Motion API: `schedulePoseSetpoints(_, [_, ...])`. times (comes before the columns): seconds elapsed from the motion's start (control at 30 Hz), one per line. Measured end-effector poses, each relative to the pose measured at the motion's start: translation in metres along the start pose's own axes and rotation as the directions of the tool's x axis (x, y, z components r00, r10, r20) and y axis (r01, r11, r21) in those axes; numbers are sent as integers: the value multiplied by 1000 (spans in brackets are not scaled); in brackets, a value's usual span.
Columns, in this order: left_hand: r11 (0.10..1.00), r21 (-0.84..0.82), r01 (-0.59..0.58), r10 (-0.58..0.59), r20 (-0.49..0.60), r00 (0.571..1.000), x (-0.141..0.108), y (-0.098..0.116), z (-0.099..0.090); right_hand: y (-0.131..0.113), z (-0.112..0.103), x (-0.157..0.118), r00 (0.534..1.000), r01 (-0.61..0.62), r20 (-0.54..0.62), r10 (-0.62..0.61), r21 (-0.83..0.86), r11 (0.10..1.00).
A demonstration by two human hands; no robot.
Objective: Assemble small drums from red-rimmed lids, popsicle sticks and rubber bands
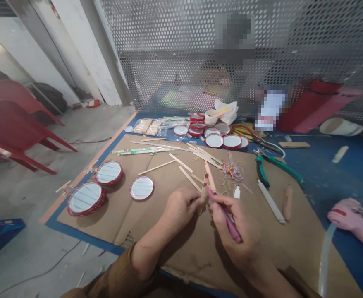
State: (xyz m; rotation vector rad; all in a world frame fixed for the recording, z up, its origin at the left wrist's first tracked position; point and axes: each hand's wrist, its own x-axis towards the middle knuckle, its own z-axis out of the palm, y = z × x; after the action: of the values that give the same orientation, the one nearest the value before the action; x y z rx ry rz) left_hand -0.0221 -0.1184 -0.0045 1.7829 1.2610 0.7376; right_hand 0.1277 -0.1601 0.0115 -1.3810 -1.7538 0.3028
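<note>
My left hand [183,205] pinches a wooden craft stick [204,188] upright, its upper end coloured dark brownish purple. In my right hand [242,225] is a purple marker [231,225], its tip at the coloured part of the stick. Just behind them lies a peach-coloured marker [210,176]. Loose craft sticks [186,163] are scattered beyond my hands, near a tangle of coloured rubber bands [232,170]. A small white tube-like piece [237,191] stands beside my right hand.
Cardboard [156,215] covers the blue table. At left are drum-like banjo shapes [87,198] and a round disc [142,188]. Red-rimmed discs [214,140] pile up behind. Green-handled pliers [263,171], a white marker [271,203] and a pink glue gun [347,215] lie right.
</note>
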Motion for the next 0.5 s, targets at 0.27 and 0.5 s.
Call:
schedulePoseSetpoints(0.27, [1000,6,1,-1,8,1000,1,-1,1,0,-1,-1,1000,21,7,-21,7,1000])
schedulePoseSetpoints(0.5, [1000,3,-10,10,5,1000,0,-1,0,2,-1,0,1000,-18,7,18,54,998])
